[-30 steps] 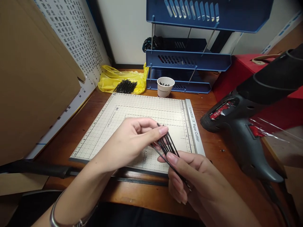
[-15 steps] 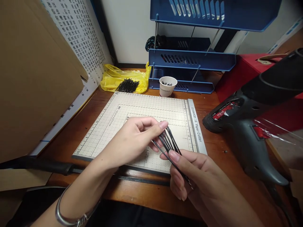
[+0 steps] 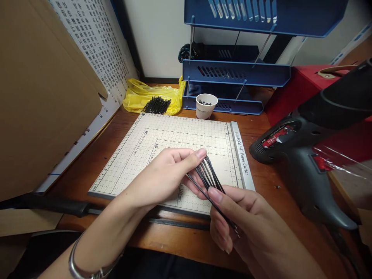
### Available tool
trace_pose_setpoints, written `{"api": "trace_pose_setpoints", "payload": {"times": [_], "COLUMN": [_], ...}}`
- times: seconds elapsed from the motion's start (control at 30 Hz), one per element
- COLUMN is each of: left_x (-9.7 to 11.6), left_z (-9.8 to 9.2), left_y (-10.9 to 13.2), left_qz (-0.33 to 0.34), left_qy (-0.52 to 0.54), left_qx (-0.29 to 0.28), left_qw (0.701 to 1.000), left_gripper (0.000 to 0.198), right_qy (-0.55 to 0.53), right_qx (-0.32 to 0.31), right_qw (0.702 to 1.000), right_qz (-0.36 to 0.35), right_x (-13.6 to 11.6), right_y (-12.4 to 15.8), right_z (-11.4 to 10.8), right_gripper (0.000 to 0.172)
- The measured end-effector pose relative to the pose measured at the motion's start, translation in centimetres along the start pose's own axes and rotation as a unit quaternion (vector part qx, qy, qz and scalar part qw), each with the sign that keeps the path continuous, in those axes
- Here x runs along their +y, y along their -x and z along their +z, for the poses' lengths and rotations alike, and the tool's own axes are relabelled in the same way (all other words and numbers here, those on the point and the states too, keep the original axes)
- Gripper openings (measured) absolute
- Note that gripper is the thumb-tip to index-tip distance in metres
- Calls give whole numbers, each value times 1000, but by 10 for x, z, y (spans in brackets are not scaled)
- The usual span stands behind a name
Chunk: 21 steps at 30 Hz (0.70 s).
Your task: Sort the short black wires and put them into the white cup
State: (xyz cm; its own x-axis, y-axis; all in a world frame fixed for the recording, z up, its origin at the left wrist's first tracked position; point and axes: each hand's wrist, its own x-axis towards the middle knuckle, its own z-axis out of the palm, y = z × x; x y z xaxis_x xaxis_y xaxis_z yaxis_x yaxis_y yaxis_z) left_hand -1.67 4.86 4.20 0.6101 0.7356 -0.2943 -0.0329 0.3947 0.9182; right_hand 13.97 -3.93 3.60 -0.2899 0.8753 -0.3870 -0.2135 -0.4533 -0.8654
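Note:
Both hands hold a small bundle of thin black sticks (image 3: 209, 177) above the near right part of a paper cutter board (image 3: 162, 135). My left hand (image 3: 162, 176) pinches the sticks' upper ends between thumb and fingers. My right hand (image 3: 241, 221) grips the lower ends, which poke out past its fingers. The sticks fan out slightly between the two hands.
A grey heat gun (image 3: 302, 155) lies on the right of the wooden desk. At the back stand a white paper cup (image 3: 205, 105), a yellow bag with more black sticks (image 3: 155, 101), blue stacked trays (image 3: 235, 73) and a red box (image 3: 308, 85). Cardboard (image 3: 43, 97) leans on the left.
The hands and the bundle have stayed almost in place; the fingers have shifted slightly along the sticks. The view has moved a little.

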Motion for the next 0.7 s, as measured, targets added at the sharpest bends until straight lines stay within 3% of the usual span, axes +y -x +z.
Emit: {"api": "trace_pose_setpoints", "payload": {"times": [0.23,0.47,0.7], "left_x": [2,0,-2], "left_z": [7,6,3], "left_y": [3,2,1], "left_qz": [-18,-38,-35], "left_qy": [43,129,129], "left_qx": [28,8,0], "left_qw": [999,991,991], "left_gripper": [45,39,40], "right_qy": [-9,-18,-18], "right_qx": [-12,-17,-13], "right_qw": [1000,1000,1000], "right_qz": [0,-14,-16], "right_x": [-1,-6,-2], "right_y": [2,1,0], "right_z": [6,7,4], "right_gripper": [54,55,57]}}
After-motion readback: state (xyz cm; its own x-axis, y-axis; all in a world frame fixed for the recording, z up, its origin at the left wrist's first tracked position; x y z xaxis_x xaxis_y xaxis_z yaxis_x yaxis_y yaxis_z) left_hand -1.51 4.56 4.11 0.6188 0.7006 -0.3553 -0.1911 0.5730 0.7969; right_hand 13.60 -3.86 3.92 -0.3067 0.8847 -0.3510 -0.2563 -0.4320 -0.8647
